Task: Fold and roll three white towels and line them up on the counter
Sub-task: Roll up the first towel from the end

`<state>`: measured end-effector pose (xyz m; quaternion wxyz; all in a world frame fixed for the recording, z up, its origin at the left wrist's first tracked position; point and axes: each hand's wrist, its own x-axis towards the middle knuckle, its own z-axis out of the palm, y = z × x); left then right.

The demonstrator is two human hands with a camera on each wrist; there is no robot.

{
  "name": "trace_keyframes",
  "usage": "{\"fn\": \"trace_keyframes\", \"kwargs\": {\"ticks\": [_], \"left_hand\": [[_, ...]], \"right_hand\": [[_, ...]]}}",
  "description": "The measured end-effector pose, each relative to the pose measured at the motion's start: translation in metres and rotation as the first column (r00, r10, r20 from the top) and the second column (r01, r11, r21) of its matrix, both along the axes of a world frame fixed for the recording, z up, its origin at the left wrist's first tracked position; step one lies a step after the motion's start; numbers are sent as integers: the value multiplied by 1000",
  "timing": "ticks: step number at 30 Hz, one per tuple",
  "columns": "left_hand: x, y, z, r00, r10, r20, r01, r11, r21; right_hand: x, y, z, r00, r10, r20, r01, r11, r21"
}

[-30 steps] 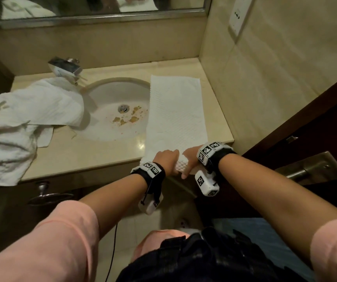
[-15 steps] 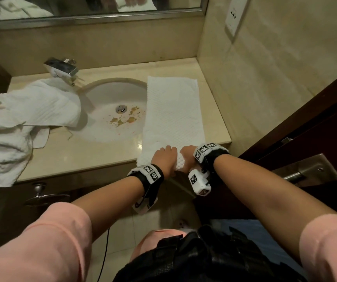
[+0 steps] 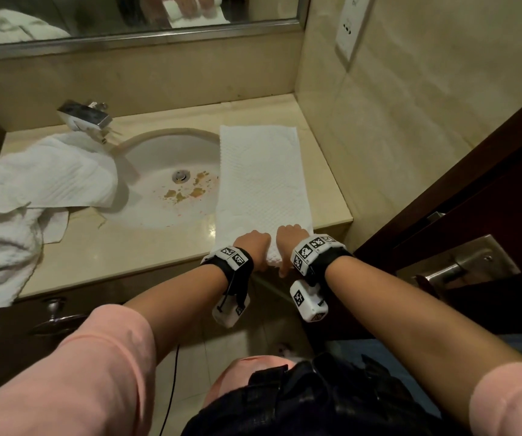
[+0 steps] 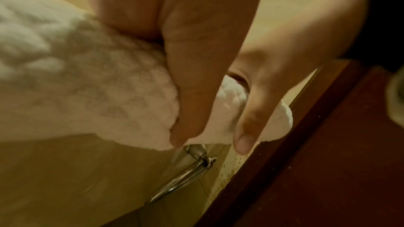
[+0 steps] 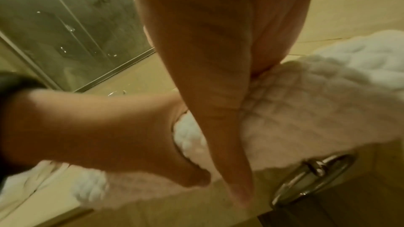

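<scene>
Left hand [image 3: 253, 247] and right hand [image 3: 289, 239] curl side by side round the rolled near end of the towel [image 3: 261, 180]; beyond the fingers its flat length covers the counter [image 3: 325, 190] beside the sink [image 3: 159, 171].

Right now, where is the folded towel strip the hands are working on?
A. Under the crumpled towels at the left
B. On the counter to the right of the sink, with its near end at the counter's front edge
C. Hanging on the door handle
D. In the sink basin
B: the folded towel strip lies on the counter right of the sink, and both hands, left hand and right hand, grip its near end.
</scene>
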<state>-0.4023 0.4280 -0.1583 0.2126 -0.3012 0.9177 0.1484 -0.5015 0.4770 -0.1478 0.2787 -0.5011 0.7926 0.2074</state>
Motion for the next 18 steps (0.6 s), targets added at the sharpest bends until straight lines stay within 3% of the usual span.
{"fn": "trace_keyframes", "kwargs": {"ticks": [3,7,13,18], "left_hand": [[-2,-6,2,1000,-15,10,15,1000,13],[-2,-10,3,998,-42,36,41,999,27],[10,-2,-6,997,-14,-72,9,997,-73],[30,6,-9,986,-137,-99,103,951,-290]], "right_hand": [[4,12,-1,996,29,-79,-43,983,-178],[7,19,-10,993,51,-104,-77,962,-261],[4,8,1,998,68,5,-66,973,-220],[-9,-3,8,995,20,99,-4,988,-155]]}}
